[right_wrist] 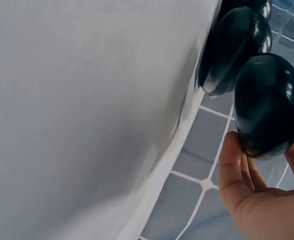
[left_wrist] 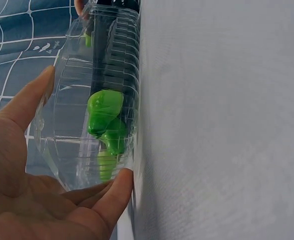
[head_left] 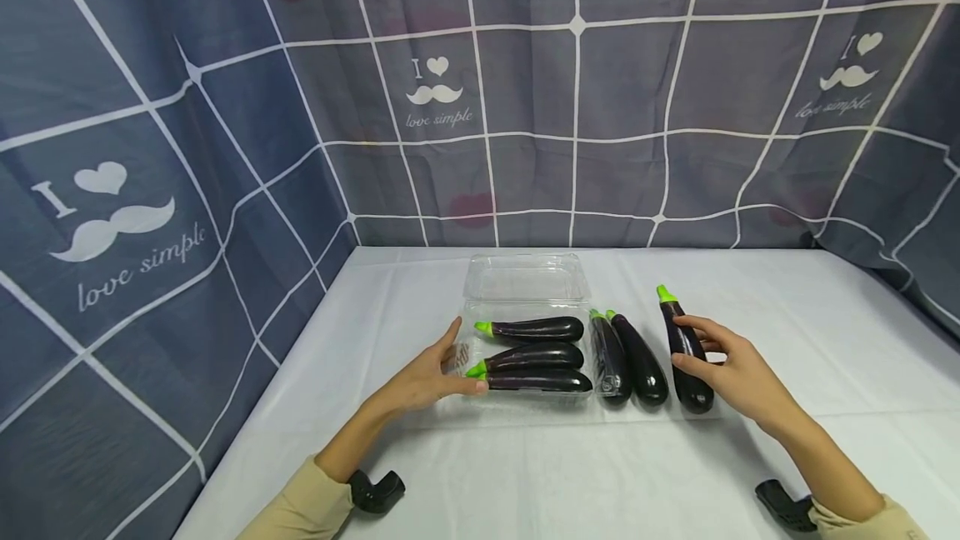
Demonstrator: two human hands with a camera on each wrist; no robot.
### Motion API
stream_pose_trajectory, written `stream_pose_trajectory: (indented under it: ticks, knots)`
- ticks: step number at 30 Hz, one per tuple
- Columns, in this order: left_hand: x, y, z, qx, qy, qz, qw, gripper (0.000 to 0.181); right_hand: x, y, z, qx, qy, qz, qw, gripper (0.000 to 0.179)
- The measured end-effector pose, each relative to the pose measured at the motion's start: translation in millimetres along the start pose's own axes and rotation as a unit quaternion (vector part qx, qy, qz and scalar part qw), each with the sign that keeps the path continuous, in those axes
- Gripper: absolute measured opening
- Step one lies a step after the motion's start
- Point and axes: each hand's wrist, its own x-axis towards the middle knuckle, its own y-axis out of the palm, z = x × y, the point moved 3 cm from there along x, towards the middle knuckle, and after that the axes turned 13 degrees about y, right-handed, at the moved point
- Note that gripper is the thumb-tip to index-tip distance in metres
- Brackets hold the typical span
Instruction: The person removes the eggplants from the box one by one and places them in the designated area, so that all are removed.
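My left hand (head_left: 423,377) holds the left side of a clear plastic clamshell box (head_left: 457,357), thumb at the near corner and fingers farther back. Inside lie three dark eggplants, one at the back (head_left: 536,329), one in the middle (head_left: 532,357) and one in front (head_left: 536,380), green stems to the left. In the left wrist view those green stems (left_wrist: 106,112) show through the box wall. My right hand (head_left: 738,369) grips another eggplant (head_left: 686,357) from its right side, stem pointing away. The right wrist view shows its rounded end (right_wrist: 269,105), seemingly raised slightly off the table.
Two more eggplants lie side by side right of the box, one (head_left: 611,361) against its wall, the other (head_left: 639,361) nearer my right hand. The box's lid (head_left: 527,277) stands open at the back. A grid-patterned curtain (head_left: 525,107) borders the white table (head_left: 570,473).
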Motion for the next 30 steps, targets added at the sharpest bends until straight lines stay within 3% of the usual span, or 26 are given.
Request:
stream_pose_trajectory:
  ticks: [8, 24, 30]
  knots:
    - [0.8, 0.1, -1.1, 0.003, 0.004, 0.006, 1.0, 0.115, 5.5, -1.1, -9.5, -0.007, 0.011, 0.007, 0.9999, 0.059]
    - [0.2, 0.2, 0.0, -0.001, 0.0, 0.002, 1.0, 0.115, 6.9, 3.2, -13.6, -0.004, 0.003, 0.045, 0.999, 0.058]
    - [-0.1, -0.4, -0.2, 0.002, 0.0, 0.003, 1.0, 0.116, 6.8, 4.3, -12.2, -0.011, -0.01, 0.041, 0.999, 0.055]
